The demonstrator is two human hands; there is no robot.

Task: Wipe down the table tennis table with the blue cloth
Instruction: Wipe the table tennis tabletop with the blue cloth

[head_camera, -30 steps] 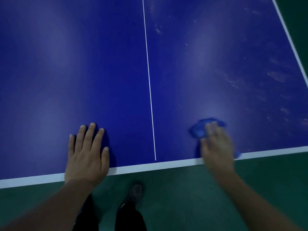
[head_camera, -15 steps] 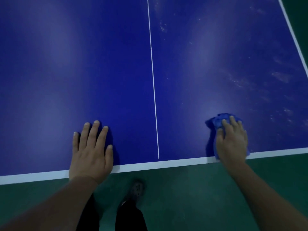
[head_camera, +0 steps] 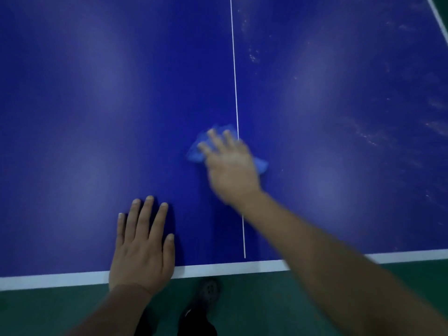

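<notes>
The tabletop (head_camera: pixel 97 105) lies bare far, left and right. Only the left hand (head_camera: pixel 143 248), flat at the near edge, and the right hand (head_camera: pixel 230 166) on the cloth (head_camera: pixel 196 154) stand in the way.

Deep blue worktop (head_camera: pixel 97 117) with white lines (pale smudges upper right), lighter blue cloth (head_camera: pixel 195 155), green floor (head_camera: pixel 266 306)

The single head-worn camera is looking steeply forward and down from close above the near end of the table tennis table (head_camera: pixel 97 117), taking in its white end line (head_camera: pixel 218 266), centre line (head_camera: pixel 234 81), the green floor (head_camera: pixel 266 306) and a shoe (head_camera: pixel 208 291) below.
</notes>
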